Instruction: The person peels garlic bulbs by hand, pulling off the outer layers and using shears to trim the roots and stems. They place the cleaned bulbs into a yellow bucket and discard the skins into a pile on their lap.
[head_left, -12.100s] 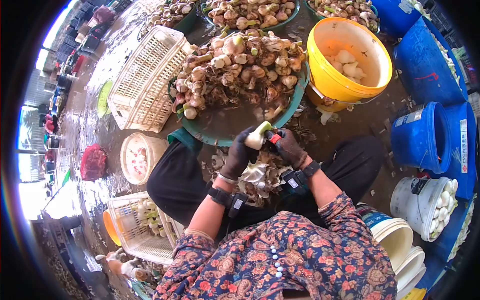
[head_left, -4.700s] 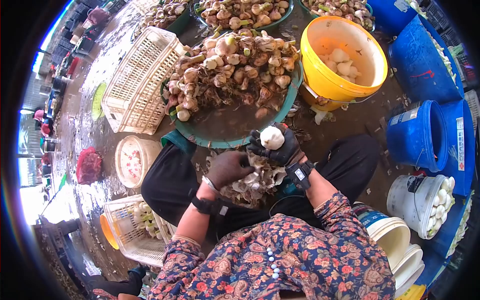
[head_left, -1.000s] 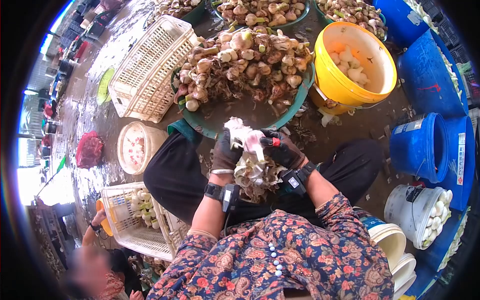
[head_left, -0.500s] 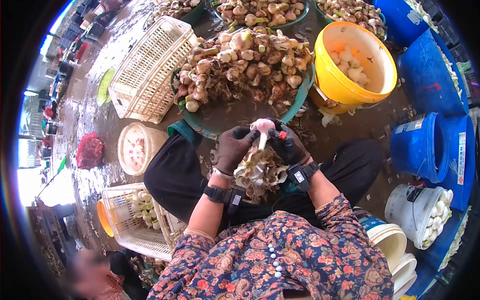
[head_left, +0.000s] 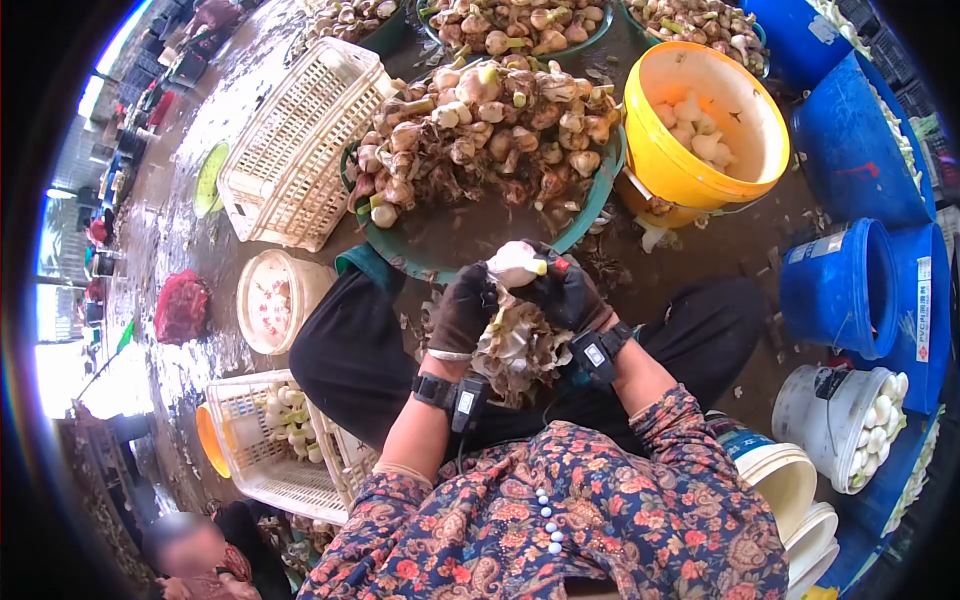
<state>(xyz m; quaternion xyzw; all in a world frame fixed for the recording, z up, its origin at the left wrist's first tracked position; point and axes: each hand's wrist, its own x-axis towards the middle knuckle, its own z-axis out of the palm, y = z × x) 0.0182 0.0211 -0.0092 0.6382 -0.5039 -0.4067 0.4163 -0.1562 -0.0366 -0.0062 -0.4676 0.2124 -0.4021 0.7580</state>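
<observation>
Holding a pale, pinkish-white garlic bulb with a short stem, the gloved left hand and gloved right hand share one grip, fingers closed on it from both sides. Directly beneath the grip sits a pile of dry, papery garlic skins. Just ahead, the round green basin puts its rim between the grip and a brown heap of unpeeled garlic. Ahead and right stands a round yellow bucket containing pale bulbs. A black-trousered right leg lies between the grip and a blue plastic bucket. White lattice crates stand ahead and left.
</observation>
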